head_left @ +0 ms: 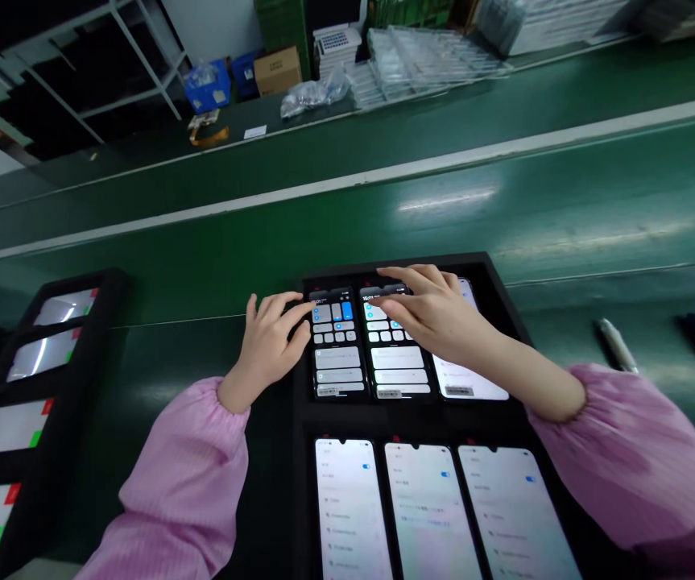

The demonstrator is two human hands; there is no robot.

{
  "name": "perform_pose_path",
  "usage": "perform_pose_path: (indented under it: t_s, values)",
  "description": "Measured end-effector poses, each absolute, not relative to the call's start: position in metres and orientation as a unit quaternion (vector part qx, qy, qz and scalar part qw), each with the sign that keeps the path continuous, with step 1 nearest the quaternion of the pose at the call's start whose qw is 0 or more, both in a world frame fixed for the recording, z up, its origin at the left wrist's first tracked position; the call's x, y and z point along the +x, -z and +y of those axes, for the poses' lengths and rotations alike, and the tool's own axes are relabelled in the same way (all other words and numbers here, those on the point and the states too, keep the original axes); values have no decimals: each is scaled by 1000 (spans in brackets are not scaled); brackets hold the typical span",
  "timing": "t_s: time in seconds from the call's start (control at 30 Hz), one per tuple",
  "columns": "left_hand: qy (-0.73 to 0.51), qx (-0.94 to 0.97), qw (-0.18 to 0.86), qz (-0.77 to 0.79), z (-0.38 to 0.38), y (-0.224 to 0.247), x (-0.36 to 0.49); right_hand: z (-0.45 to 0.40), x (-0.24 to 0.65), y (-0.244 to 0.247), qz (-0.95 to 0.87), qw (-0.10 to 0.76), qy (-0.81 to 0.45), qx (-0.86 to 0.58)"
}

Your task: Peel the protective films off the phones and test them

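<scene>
Both arms (184,475) reach forward in loose pink fabric sleeves (637,451). The left grip (270,334), a bare hand, spreads its bent fingers; the bare right grip (435,310) angles leftward, palm down, forearm (537,374) partly exposed.

Puffy fabric sleeves (184,475) showing ribbed pink; rectangular tray (304,491) showing black; lower rectangular phones (353,519) showing white, blue; tabletop (202,266) showing green.

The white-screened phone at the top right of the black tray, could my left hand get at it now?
Probably not: the right hand reaches across that phone, covering part of it, while the left hand is at the upper left of the tray.
</scene>
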State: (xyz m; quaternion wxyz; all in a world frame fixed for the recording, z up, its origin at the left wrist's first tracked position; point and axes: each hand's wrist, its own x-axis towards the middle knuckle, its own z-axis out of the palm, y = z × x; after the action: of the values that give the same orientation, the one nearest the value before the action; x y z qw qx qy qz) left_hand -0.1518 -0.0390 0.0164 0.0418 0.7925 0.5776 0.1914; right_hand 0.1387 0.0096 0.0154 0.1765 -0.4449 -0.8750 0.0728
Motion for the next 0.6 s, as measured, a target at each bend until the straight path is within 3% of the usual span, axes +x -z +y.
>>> perform_pose_path:
  t_s: [0.6]
  values:
    - [-155,798,1,582,-48,-8,-148,13,136,-5,-882,183,-35,-432]
